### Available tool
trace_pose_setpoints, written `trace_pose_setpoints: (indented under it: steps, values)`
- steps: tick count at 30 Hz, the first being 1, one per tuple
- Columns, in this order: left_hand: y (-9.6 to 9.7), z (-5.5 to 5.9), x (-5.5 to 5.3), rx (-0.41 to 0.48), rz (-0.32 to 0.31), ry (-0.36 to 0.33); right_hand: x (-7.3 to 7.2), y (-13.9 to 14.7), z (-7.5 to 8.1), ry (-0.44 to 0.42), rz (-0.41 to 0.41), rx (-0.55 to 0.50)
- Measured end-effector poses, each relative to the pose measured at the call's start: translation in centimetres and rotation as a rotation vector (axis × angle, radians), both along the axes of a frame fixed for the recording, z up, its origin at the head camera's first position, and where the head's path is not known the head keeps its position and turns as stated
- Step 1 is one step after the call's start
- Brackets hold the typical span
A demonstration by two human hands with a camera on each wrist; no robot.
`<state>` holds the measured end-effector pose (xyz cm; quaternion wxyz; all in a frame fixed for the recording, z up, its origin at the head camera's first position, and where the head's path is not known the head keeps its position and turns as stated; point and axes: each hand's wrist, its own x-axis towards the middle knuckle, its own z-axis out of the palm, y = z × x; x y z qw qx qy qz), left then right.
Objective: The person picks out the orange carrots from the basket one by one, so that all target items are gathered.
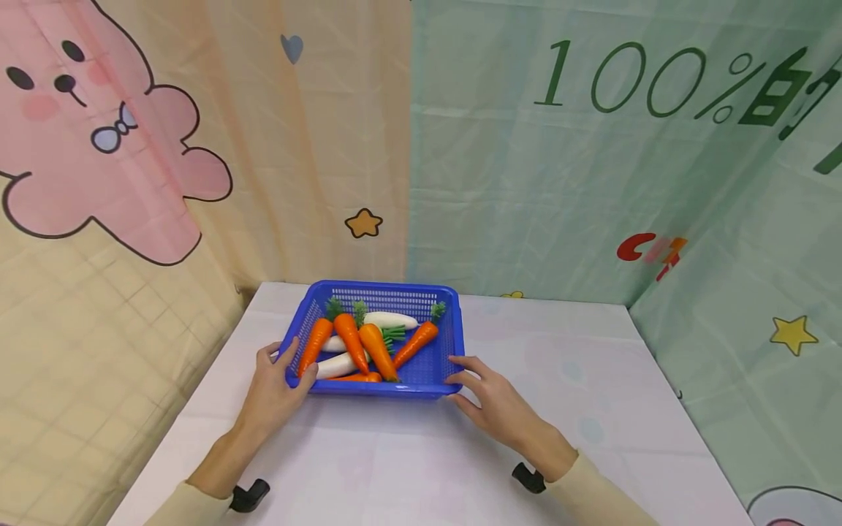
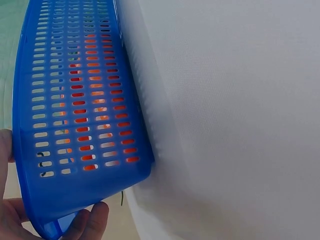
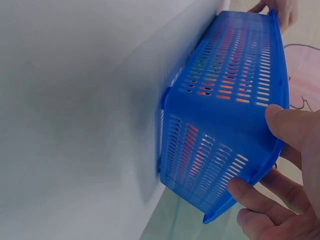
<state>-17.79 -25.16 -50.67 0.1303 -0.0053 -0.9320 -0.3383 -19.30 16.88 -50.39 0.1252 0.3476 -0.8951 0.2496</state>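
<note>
A blue plastic basket with slotted walls is at the back left of the table, in the middle of the head view. Inside lie several orange carrots with green tops and several white radishes. My left hand grips the near left corner, thumb over the front rim and fingers at the left side. At the near right corner my right hand holds the basket, its thumb against the front wall and fingers along the right side. Through the slots of the basket wall, orange shows in the left wrist view.
The white-covered table extends to the right of the basket and toward me. Behind it hangs a printed curtain, with more cloth along both sides. Black wrist straps show at both sleeves.
</note>
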Motion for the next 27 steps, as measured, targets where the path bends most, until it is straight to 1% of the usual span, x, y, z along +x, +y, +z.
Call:
trace_pose_setpoints:
  steps: [6,14,18,21,27]
  values:
    - [1.0,-0.1,0.1,0.003,-0.008,0.008,0.6,1.1,-0.1,-0.011,-0.02,0.002]
    - [2.4,0.0,-0.2,0.013,-0.026,-0.024,1.2,2.6,-0.1,0.006,-0.063,-0.01]
    - [3.0,-0.1,-0.2,0.016,-0.025,-0.047,1.3,3.4,-0.2,0.01,-0.082,-0.003]
    - [3.7,-0.1,-0.1,0.021,-0.023,-0.062,1.5,4.0,-0.4,0.029,-0.087,-0.003]
    - [4.9,-0.1,-0.1,0.022,-0.027,-0.054,1.8,5.5,-0.7,0.084,-0.083,-0.015]
